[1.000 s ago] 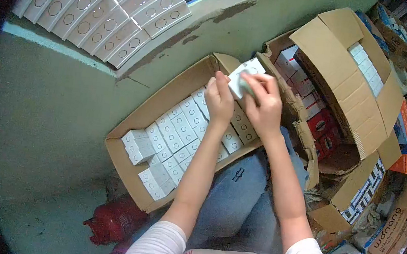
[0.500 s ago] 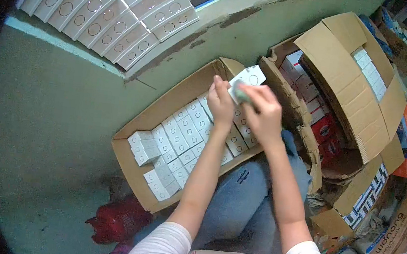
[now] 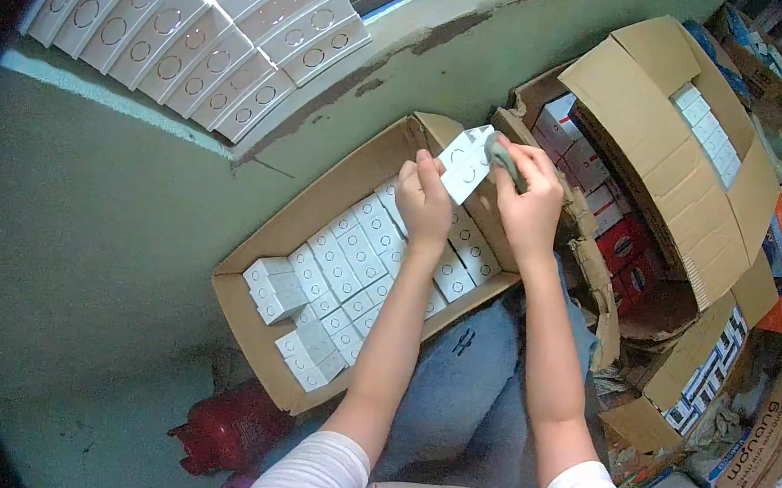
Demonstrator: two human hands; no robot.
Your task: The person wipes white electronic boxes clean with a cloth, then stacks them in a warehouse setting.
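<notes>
My left hand (image 3: 424, 202) grips a white electrical box (image 3: 461, 173) by its lower left side, above the far end of a cardboard carton (image 3: 251, 353). Round outlines mark the box's face. Pinched in my right hand (image 3: 532, 204) is a grey-green cloth or pad (image 3: 506, 164), whose exact kind I cannot make out. It touches or nearly touches the upper right edge of the box. Below both hands, rows of similar white boxes (image 3: 347, 257) fill much of the carton, a few of them stacked higher at its near left end.
More such boxes (image 3: 170, 30) line the window ledge at upper left. To the right stands an opened carton (image 3: 667, 159) with red and white packages (image 3: 628, 259) inside. A red object (image 3: 233, 428) lies on the floor. Boxes and clutter crowd the far right.
My right hand has shifted slightly right and down, and the cloth now sits at the box's upper right edge instead of over its face. The box shows more of its face.
</notes>
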